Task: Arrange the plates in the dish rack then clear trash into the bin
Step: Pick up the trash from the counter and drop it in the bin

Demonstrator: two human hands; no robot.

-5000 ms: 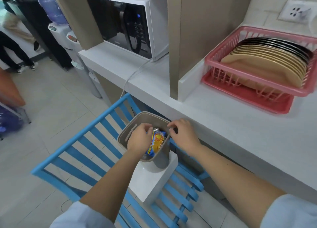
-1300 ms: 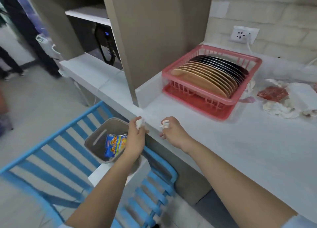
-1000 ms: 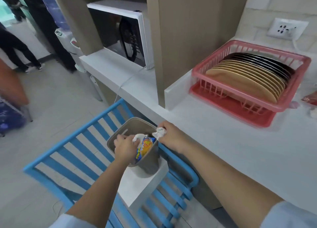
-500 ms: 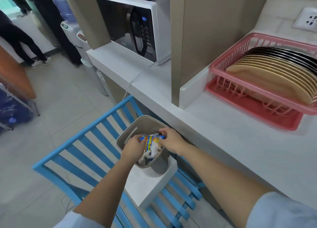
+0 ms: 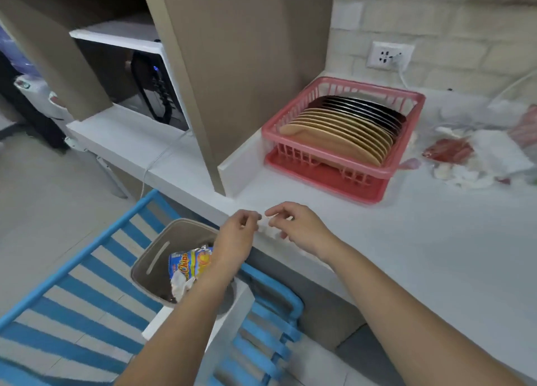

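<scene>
Head view: both hands at the countertop (image 5: 406, 240) front edge.
Left hand (image 5: 236, 237): fingers curled; whether it holds anything, cannot tell.
Right hand (image 5: 299, 228): fingertips pinching small white tissue scraps (image 5: 268, 231) on the edge.
Bin (image 5: 162, 257): below the edge on a blue chair (image 5: 66, 321), chip bag (image 5: 189, 265) inside.
Dish rack (image 5: 343, 141): full of plates (image 5: 345, 126), well back; bare counter between.
Trash pile (image 5: 476, 161): right of rack.
Change: hands have come up out of the bin to the edge.

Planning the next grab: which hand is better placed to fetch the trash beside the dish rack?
Probably the right hand: it is over the counter, on the side of the trash pile. The left hand hangs by the bin.
</scene>
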